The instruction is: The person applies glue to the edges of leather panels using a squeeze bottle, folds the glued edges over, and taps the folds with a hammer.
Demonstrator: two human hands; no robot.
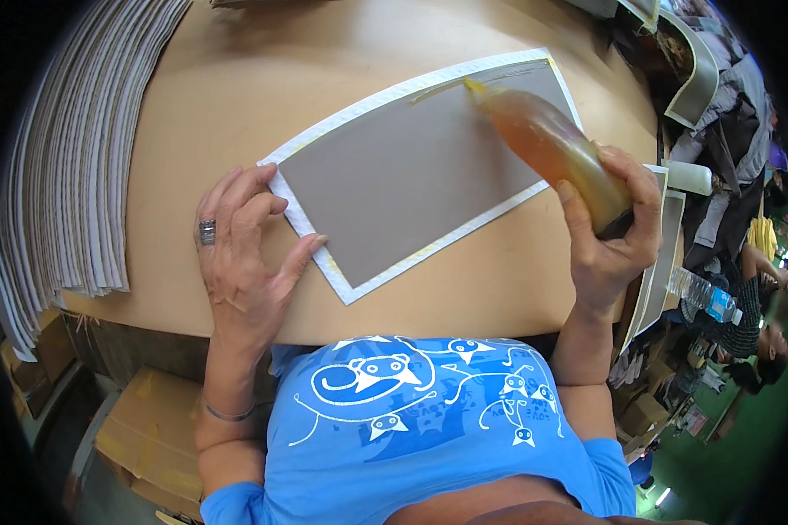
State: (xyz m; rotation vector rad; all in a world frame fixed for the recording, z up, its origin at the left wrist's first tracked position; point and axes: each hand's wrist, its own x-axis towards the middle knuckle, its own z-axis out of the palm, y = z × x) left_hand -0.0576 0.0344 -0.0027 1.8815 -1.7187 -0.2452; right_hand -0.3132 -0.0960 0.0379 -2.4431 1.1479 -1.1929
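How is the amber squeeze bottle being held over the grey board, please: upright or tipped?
Tipped. The amber squeeze bottle slants in the right hand, nozzle down at the flat grey board and its white border's upper edge, where a yellowish line shows.

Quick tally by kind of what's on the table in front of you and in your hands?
Grey board with white border, under the left hand: 1
Amber glue bottle, in the right hand: 1
Stack of grey sheets, table's left edge: 1
Total: 3
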